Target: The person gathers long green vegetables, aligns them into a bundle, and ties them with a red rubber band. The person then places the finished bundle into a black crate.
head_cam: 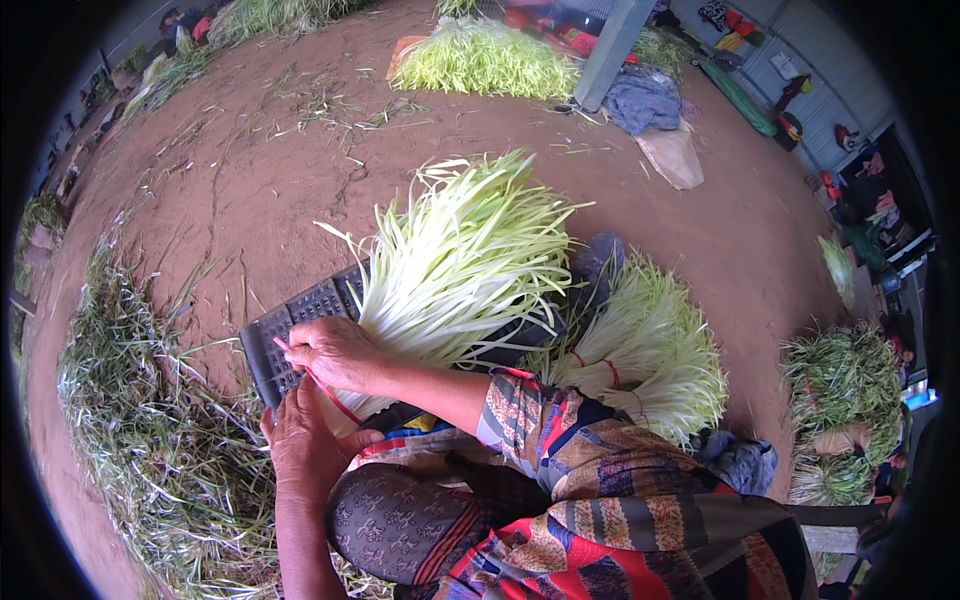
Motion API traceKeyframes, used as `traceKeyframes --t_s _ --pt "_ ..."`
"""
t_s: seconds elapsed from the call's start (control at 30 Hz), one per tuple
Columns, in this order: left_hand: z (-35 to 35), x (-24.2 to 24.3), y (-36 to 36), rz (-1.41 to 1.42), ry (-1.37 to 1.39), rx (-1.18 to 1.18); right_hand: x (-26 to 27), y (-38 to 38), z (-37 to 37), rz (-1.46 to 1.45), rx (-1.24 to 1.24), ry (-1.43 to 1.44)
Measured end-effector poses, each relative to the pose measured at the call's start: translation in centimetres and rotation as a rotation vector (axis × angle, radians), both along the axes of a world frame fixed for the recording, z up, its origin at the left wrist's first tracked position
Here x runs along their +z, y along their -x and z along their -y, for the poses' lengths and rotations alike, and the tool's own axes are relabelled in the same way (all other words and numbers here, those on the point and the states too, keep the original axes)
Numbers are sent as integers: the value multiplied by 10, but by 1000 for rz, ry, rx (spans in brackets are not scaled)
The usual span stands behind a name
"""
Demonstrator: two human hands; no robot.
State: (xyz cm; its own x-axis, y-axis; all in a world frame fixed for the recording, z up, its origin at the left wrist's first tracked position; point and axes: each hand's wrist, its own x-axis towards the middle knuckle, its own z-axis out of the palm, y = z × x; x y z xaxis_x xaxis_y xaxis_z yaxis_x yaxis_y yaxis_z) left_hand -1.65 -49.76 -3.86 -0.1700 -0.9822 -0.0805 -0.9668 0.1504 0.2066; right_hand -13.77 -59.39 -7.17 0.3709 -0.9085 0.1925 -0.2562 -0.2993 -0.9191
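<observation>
A large bundle of blanched, chive-like leaves lies across a black plastic crate, its white stalk ends toward me. A red band runs over the stalk ends. My right hand pinches the band near its free end, above the stalks. Just below it, my left hand lies against the stalk ends, fingers near the band and thumb spread to the right; whether it grips the bundle is hard to tell. Right of the crate rest more pale bundles, tied with red bands.
A heap of loose green and dry leaves spreads at the left. Farther off, a pale leaf pile lies beside a metal post and grey cloth. Greener bundles stand at the right. My patterned knee is close below the hands.
</observation>
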Motion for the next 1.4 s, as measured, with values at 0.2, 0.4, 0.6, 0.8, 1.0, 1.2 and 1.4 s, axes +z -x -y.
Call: traceKeyframes --t_s 0.2,0.4,0.6,0.8,1.0,1.2,1.4 --pt "19 -16 -6 84 -112 133 16 -30 -39 244 -64 333" --pt "26 -25 -20 -59 81 55 22 35 -104 188 157 282" --pt "27 -10 -18 -243 -28 19 4 53 -108 384 39 -250" --pt "41 7 -30 -386 -334 -63 -9 83 -120 588 2 -730" --pt "60 26 -51 -453 -416 -161 -14 93 -113 475 55 -901" --pt "34 30 -79 -494 -164 -14 -8 88 -117 287 116 -622" --pt "-33 -13 -83 -1035 55 550 4 90 -96 139 -17 116"
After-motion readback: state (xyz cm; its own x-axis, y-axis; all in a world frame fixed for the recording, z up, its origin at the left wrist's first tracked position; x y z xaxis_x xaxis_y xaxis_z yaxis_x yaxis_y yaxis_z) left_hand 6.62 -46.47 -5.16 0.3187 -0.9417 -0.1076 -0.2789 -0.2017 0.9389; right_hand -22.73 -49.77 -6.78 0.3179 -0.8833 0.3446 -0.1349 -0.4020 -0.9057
